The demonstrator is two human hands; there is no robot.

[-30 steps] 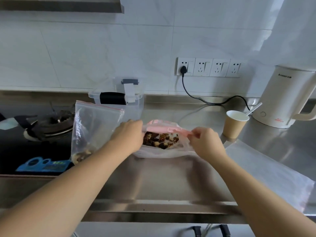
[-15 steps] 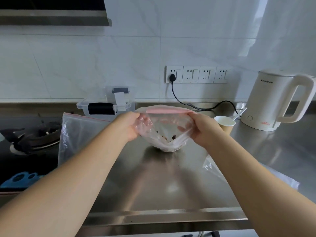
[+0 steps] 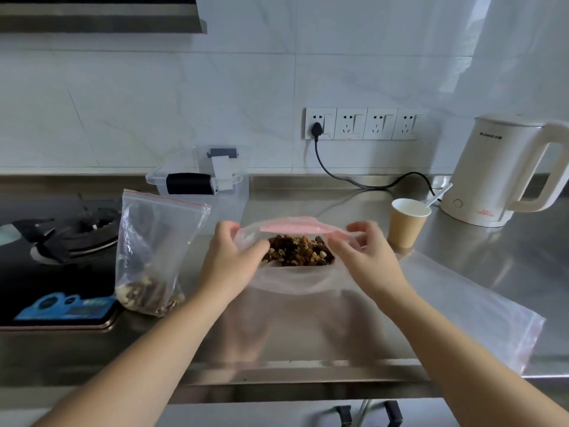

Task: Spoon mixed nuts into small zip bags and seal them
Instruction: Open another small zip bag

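Vantage: one head-worn wide-angle camera, above and behind the left hand (image 3: 229,260) and right hand (image 3: 366,257).
Facing: forward and down, toward the white tiled wall (image 3: 215,97) beyond the hands.
Nearness: close; both forearms run in from the bottom corners, and the stainless steel counter (image 3: 308,328) fills the lower half.
Distortion: straight lines bow toward the edges.
Shared view: single view only.

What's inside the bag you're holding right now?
Mixed nuts lie in the small zip bag, held by left hand and right hand. The hands cover both ends, so contents there are hidden.
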